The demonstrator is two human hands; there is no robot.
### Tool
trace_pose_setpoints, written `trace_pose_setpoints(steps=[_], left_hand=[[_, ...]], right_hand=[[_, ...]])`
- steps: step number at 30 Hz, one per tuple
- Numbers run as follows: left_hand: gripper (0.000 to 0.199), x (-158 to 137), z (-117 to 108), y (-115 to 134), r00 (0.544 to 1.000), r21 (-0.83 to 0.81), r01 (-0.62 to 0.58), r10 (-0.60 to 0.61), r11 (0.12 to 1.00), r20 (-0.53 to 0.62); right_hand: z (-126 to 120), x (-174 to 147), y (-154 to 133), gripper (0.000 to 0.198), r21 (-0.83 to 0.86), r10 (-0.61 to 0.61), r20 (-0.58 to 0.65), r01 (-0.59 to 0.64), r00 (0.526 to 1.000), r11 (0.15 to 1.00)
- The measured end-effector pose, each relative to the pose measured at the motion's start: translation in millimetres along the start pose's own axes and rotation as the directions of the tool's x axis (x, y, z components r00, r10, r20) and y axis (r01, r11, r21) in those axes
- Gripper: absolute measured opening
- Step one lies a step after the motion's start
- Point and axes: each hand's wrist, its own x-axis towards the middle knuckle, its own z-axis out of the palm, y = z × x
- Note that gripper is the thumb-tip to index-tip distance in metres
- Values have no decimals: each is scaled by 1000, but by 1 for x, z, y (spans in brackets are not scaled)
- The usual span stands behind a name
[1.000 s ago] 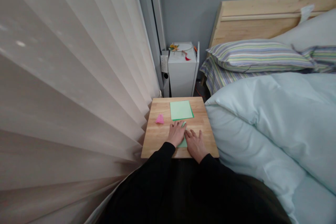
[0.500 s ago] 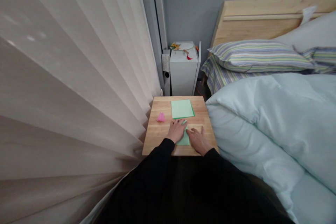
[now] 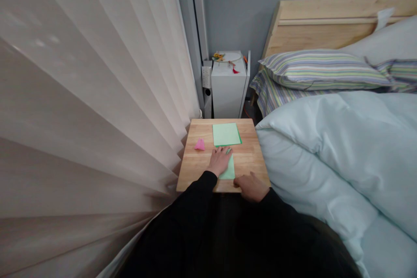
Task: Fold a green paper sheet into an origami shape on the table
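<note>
A narrow folded sheet of light green paper [image 3: 230,170] lies on the small wooden table. My left hand [image 3: 220,160] rests flat on its upper left part, fingers stretched out, covering much of it. My right hand [image 3: 250,186] is at the paper's lower right corner, its fingers curled, with nothing visible in them. Whether its fingertips touch that corner is hard to tell. Beyond my left hand lies a stack of square green paper sheets [image 3: 226,134], pale on top with a darker green edge. To the left sits a small folded pink paper piece [image 3: 200,144].
The wooden table [image 3: 250,147] stands between a pleated curtain [image 3: 130,95] on the left and a bed with a pale blue quilt [image 3: 325,152] on the right. Behind it is a white cabinet [image 3: 228,95] with small items on top.
My right hand has slid down along the folded paper's right edge toward me, and its fingers have drawn in. My left hand has stayed in place on the paper.
</note>
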Motion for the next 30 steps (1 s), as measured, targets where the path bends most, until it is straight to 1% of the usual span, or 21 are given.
trace_pose_setpoints(steps=[2, 4, 5, 6, 7, 8, 9, 10, 11, 13, 14, 16, 17, 18, 20, 22, 23, 25, 27, 30], left_hand=[[64, -2, -4, 0, 1000, -52, -1, 1, 999, 5], [69, -8, -8, -1, 999, -157, 23, -28, 987, -31], [70, -12, -10, -3, 994, -227, 65, -83, 972, -71], [68, -16, -11, -5, 979, -317, 120, -164, 941, -117], [65, -21, -12, -7, 953, -439, 172, -263, 882, -154], [62, -26, -13, -9, 919, -579, 218, -365, 786, -148], [59, -32, -13, -11, 878, -713, 268, -468, 648, -95], [57, -37, -13, -13, 835, -816, 309, -549, 489, -12], [55, -42, -13, -15, 794, -883, 347, -600, 318, 96], [51, -50, -14, -16, 756, -907, 394, -615, 152, 225], [51, -53, -15, -16, 723, -909, 416, -608, 6, 327], [51, -57, -17, -15, 682, -884, 411, -569, -221, 459], [51, -58, -17, -14, 673, -863, 399, -541, -309, 504], [51, -58, -18, -13, 672, -849, 388, -520, -359, 527], [48, -57, -18, -11, 671, -831, 372, -499, -414, 549], [44, -56, -18, -10, 663, -818, 361, -494, -448, 563], [43, -55, -18, -9, 666, -812, 360, -484, -459, 568], [37, -54, -18, -8, 695, -804, 374, -435, -462, 573], [28, -53, -17, -6, 734, -817, 400, -388, -416, 557], [17, -50, -14, -3, 780, -863, 407, -378, -299, 499]], right_hand=[[-4, 9, 8, 38, 173, 10, -56, 0, 998, 985], [-7, 20, 17, 40, 300, 93, -209, -26, 974, 954], [-8, 26, 21, 39, 349, 148, -270, -46, 951, 936], [-8, 32, 24, 38, 400, 209, -309, -72, 928, 914], [-7, 38, 27, 37, 452, 261, -320, -95, 911, 887], [-7, 43, 29, 34, 485, 291, -323, -107, 900, 868], [-5, 47, 31, 32, 498, 308, -325, -115, 894, 859], [-4, 50, 31, 31, 508, 315, -325, -117, 891, 854], [-3, 53, 30, 30, 509, 315, -328, -115, 890, 853], [0, 57, 25, 27, 505, 306, -336, -104, 890, 857], [2, 58, 22, 25, 501, 300, -340, -98, 891, 860], [6, 61, 13, 23, 490, 285, -345, -88, 894, 867], [9, 62, 8, 22, 483, 279, -347, -84, 895, 871], [11, 63, 4, 21, 477, 275, -347, -83, 897, 875], [16, 66, -3, 21, 464, 272, -350, -87, 896, 882], [19, 68, -6, 21, 450, 278, -359, -96, 891, 888], [19, 69, -6, 21, 442, 282, -365, -102, 887, 891], [20, 70, -6, 20, 429, 288, -380, -108, 879, 897], [19, 71, -4, 21, 432, 284, -392, -98, 875, 897], [19, 72, -1, 21, 461, 277, -386, -76, 880, 884]])
